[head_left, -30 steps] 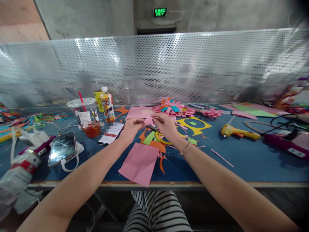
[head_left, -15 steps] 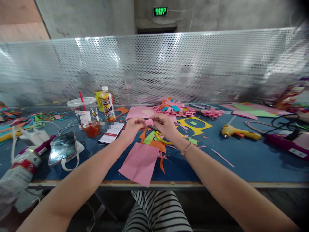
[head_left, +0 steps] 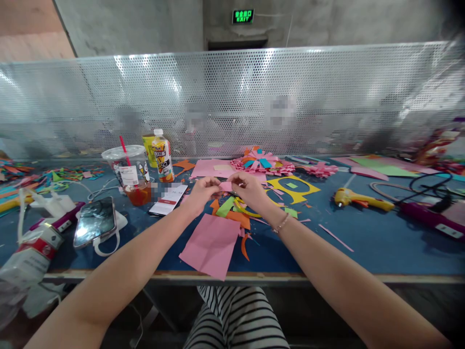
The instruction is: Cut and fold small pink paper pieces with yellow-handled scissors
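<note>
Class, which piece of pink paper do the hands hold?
The small pink piece between left hand and right hand; the large front sheet and back sheet rest on the table.

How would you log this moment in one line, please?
left hand: pinches small pink paper; right hand: pinches same paper; nearby: pink sheet

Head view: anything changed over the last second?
Only slightly: the small pink paper has shifted between the fingertips and shows a different outline; which way it turned is too small to tell. The left hand and right hand keep their grip on it. Nothing visibly taken up or let go. Stayed put: large pink sheet, yellow glue gun, bottle.
</note>
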Demonstrator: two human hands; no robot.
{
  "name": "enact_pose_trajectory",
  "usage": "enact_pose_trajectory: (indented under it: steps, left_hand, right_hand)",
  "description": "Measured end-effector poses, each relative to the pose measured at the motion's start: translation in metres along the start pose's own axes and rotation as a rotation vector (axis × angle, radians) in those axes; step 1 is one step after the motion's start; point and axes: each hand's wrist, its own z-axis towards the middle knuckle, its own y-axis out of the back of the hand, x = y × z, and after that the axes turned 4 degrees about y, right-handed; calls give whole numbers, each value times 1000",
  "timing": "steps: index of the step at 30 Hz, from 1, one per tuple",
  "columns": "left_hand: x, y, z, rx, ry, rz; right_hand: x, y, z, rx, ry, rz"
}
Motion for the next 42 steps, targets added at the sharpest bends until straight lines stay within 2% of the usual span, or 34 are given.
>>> enact_pose_trajectory:
  steps: [13, 27, 36, 42]
  left_hand:
    - [0, -1, -1, 50, -68, -28]
    - [1, -4, -3, 25, -84, -106]
    - [0, -6, -5, 0, -69, -157]
    - [3, -4, -3, 8, -69, -187]
  right_hand:
    - [0, -4, -5, -40, -53, 113]
    - [-7, -11, -3, -100, -160, 432]
    - [-2, -11, -4, -40, -159, 410]
    - [-2, -12, -4, -70, -100, 279]
